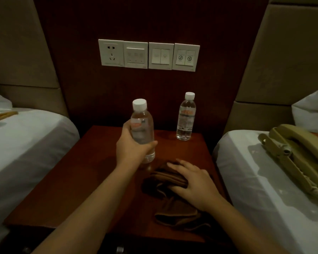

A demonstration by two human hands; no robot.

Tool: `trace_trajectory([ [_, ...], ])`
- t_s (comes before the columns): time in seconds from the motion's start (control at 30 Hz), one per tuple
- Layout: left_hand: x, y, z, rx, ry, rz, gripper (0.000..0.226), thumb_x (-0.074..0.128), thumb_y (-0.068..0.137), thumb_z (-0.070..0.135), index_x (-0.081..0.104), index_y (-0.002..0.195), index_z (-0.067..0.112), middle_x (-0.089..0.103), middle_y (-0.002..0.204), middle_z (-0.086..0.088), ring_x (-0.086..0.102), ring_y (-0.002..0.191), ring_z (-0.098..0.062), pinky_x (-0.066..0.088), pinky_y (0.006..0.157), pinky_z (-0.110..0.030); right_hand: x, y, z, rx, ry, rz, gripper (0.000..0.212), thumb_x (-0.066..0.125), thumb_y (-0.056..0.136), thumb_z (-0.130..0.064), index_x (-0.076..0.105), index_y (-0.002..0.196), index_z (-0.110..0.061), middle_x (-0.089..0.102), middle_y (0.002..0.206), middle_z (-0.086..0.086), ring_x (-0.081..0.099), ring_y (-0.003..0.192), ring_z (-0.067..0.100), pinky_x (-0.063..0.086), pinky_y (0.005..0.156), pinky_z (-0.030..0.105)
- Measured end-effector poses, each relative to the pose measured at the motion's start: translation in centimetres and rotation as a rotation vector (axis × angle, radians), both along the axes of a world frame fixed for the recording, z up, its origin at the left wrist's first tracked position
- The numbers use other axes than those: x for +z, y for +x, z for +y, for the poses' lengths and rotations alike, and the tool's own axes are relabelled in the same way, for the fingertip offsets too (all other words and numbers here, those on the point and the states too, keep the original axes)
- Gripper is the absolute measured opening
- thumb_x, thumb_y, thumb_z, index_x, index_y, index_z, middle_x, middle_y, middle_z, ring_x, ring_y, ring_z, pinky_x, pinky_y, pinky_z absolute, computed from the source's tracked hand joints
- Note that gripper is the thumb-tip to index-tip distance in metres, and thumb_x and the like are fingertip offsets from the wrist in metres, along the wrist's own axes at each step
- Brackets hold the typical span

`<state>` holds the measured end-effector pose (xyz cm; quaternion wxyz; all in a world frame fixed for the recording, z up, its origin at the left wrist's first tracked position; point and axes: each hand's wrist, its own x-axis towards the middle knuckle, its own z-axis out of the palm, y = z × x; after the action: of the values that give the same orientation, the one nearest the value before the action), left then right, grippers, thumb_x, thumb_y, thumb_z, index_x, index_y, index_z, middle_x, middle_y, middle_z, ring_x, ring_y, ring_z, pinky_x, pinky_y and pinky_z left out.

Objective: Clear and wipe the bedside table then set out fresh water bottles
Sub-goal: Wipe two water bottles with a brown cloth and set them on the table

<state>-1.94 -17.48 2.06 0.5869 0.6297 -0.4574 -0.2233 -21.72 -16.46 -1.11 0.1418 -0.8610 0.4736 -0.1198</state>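
A dark red wooden bedside table (pixel 77 180) stands between two beds. My left hand (pixel 131 146) is wrapped around a clear water bottle (pixel 142 125) with a white cap, held upright over the table's middle; whether its base touches the wood I cannot tell. A second, matching bottle (pixel 186 118) stands by itself at the back right of the table. My right hand (pixel 193 182) lies flat, fingers spread, on a crumpled brown cloth (pixel 173 213) at the front right of the table.
White-sheeted beds flank the table, left bed (pixel 26 143) and right bed (pixel 264 189). An olive telephone (pixel 297 153) lies on the right bed. A row of white switch and socket plates (pixel 148 55) sits on the dark wall panel behind the table.
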Motion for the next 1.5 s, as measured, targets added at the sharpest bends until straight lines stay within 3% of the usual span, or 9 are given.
trace_trajectory([
  [0.4, -1.6, -1.5, -15.0, -0.116, 0.003, -0.052, 0.087, 0.087, 0.063, 0.015, 0.039, 0.135, 0.025, 0.054, 0.131, -0.002, 0.051, 0.124, -0.024, 0.048, 0.099, -0.047, -0.6, 0.2, -2.0, 0.028, -0.001, -0.087, 0.071, 0.03, 0.068, -0.07, 0.032, 0.136, -0.051, 0.025, 0.152, -0.019, 0.026, 0.135, 0.001, 0.021, 0.102, 0.031],
  [0.67, -1.9, -1.9, -17.3, -0.139, 0.045, -0.06, 0.081, 0.085, 0.065, 0.014, 0.04, 0.132, 0.025, 0.052, 0.135, -0.004, 0.048, 0.127, -0.027, 0.047, 0.099, -0.05, -0.9, 0.4, -2.5, 0.021, -0.012, -0.128, 0.067, 0.032, 0.071, -0.068, 0.034, 0.135, -0.05, 0.029, 0.15, -0.019, 0.025, 0.135, -0.001, 0.022, 0.102, 0.031],
  [0.8, -2.8, -1.9, -16.8, -0.161, 0.056, -0.017, 0.082, 0.085, 0.067, 0.017, 0.038, 0.134, 0.024, 0.051, 0.135, -0.007, 0.05, 0.125, -0.028, 0.049, 0.097, -0.045, -1.0, 0.4, -2.7, 0.013, -0.015, -0.116, 0.065, 0.037, 0.074, -0.066, 0.032, 0.136, -0.05, 0.027, 0.151, -0.019, 0.026, 0.135, 0.001, 0.022, 0.104, 0.033],
  [0.93, -2.9, -0.7, -14.6, -0.152, 0.088, -0.01, 0.1, 0.085, 0.067, 0.028, 0.024, 0.146, 0.027, 0.043, 0.144, -0.007, 0.044, 0.13, -0.027, 0.046, 0.1, -0.045, -0.9, 0.7, -3.3, 0.01, -0.019, -0.106, 0.068, 0.034, 0.07, -0.069, 0.032, 0.136, -0.051, 0.025, 0.152, -0.02, 0.027, 0.135, 0.002, 0.021, 0.102, 0.03],
  [1.07, -2.0, 1.4, -7.6, -0.071, -0.018, 0.011, 0.069, 0.074, 0.08, 0.032, 0.036, 0.138, 0.032, 0.05, 0.132, 0.004, 0.051, 0.12, -0.017, 0.049, 0.089, -0.034, -0.7, 1.0, -3.8, 0.001, -0.023, -0.113, 0.071, 0.028, 0.067, -0.07, 0.034, 0.135, -0.051, 0.028, 0.15, -0.018, 0.03, 0.134, 0.003, 0.023, 0.104, 0.032],
  [1.17, -0.2, 2.2, -0.6, -0.063, -0.14, 0.016, 0.045, 0.067, 0.086, 0.025, 0.045, 0.124, 0.036, 0.056, 0.12, 0.009, 0.053, 0.114, -0.009, 0.048, 0.09, -0.032, -0.6, 1.2, -3.8, -0.005, -0.037, -0.114, 0.072, 0.028, 0.067, -0.071, 0.034, 0.136, -0.05, 0.03, 0.149, -0.016, 0.032, 0.133, 0.005, 0.024, 0.105, 0.034],
  [1.3, 1.2, 1.9, 7.1, -0.127, -0.136, -0.034, 0.034, 0.064, 0.087, 0.017, 0.052, 0.109, 0.04, 0.057, 0.115, 0.016, 0.052, 0.114, 0.0, 0.046, 0.09, -0.028, -0.6, 1.4, -3.8, -0.04, -0.028, -0.199, 0.073, 0.055, 0.077, -0.059, 0.026, 0.141, -0.04, 0.028, 0.149, -0.008, 0.04, 0.128, 0.014, 0.041, 0.101, 0.042],
  [1.37, 0.6, 1.5, 9.8, -0.142, -0.088, -0.017, 0.033, 0.064, 0.086, 0.015, 0.055, 0.103, 0.042, 0.058, 0.113, 0.019, 0.052, 0.113, 0.002, 0.046, 0.095, -0.033, -0.6, 1.3, -3.6, -0.078, -0.019, -0.241, 0.075, 0.064, 0.079, -0.05, 0.024, 0.141, -0.038, 0.037, 0.14, -0.005, 0.046, 0.119, 0.014, 0.047, 0.095, 0.04],
  [1.5, -0.1, 0.4, 14.2, -0.105, -0.018, -0.011, 0.031, 0.063, 0.087, 0.014, 0.058, 0.103, 0.04, 0.059, 0.112, 0.02, 0.052, 0.113, 0.006, 0.045, 0.101, -0.036, -0.6, 1.3, -3.3, -0.07, -0.057, -0.266, 0.051, 0.065, 0.083, -0.038, 0.046, 0.129, -0.032, 0.048, 0.109, -0.01, 0.055, 0.101, 0.013, 0.046, 0.083, 0.029],
])
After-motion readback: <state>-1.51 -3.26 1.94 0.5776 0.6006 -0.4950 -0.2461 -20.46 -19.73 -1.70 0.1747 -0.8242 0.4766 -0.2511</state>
